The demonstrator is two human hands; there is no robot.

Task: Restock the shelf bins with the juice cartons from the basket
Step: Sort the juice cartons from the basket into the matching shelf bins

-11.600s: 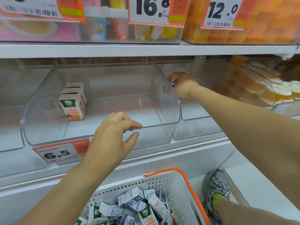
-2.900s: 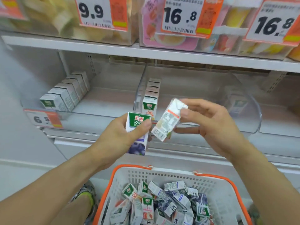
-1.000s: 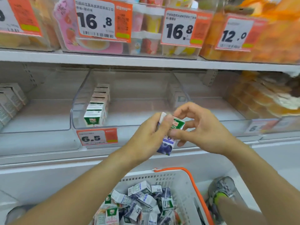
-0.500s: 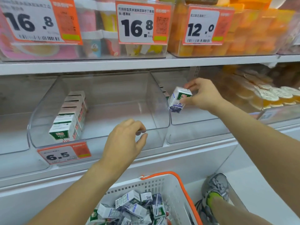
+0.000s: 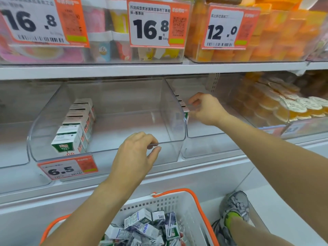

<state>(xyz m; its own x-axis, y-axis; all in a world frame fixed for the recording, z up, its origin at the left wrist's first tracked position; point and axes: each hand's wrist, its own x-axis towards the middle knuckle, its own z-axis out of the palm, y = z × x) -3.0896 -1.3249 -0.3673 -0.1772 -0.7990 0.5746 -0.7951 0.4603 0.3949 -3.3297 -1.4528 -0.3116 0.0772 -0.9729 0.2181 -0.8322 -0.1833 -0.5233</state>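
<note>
Many cartons [image 5: 142, 226] waiting in basket [image 5: 177, 203]; left hand [image 5: 136, 157] gripping bin rim [image 5: 165, 144], right hand [image 5: 205, 109] setting carton [image 5: 186, 115], grip unclear.

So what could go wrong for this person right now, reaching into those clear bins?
1. The right hand works at the front of a carton row half hidden behind the bin wall; a nudge might topple those cartons.
2. The left hand grips the front lip of the middle bin; leaning on it could tilt or slide the bin.
3. The basket sits beside the person's shoe, so a step could bump it.
</note>
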